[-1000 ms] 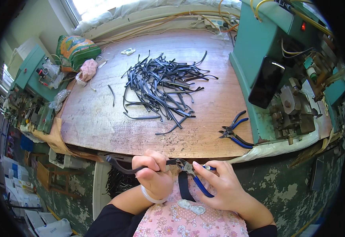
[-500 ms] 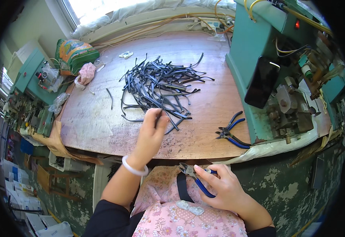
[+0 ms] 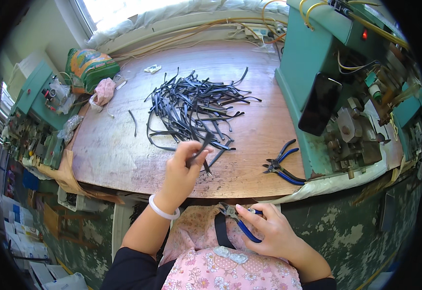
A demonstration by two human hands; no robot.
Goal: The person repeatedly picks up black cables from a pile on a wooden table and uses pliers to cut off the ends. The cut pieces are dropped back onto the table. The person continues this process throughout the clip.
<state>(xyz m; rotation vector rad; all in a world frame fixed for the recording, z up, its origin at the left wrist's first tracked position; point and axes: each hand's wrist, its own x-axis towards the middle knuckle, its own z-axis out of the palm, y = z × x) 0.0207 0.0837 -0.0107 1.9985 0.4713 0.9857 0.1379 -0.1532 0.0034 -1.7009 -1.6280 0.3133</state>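
Note:
On the wooden table lies a tangled pile of dark eyeglass temples (image 3: 186, 104), thin and slightly curved at their ends. At the near side of this pile, my left hand (image 3: 185, 162) pinches a dark eyeglass temple (image 3: 205, 141); a metal tip shows below the fingers, and whether more than one piece is held I cannot tell. Above my lap, my right hand (image 3: 269, 227) grips blue-handled diagonal cutters (image 3: 246, 228), their jaws pointing left toward the table's front edge. A second pair of blue-handled cutters (image 3: 283, 164) rests with spread handles at the table's right.
A green machine (image 3: 295, 72) with a dark phone (image 3: 320, 104) on it stands at the right. One lone temple (image 3: 133, 123) lies left of the pile. Farther left are a pink cloth bundle (image 3: 104, 91), a green bag (image 3: 90, 67) and another green machine (image 3: 39, 99).
My left hand has drawn slightly back from the pile, with a dark temple now showing raised between its fingers. My right hand and its cutters have stayed nearly still.

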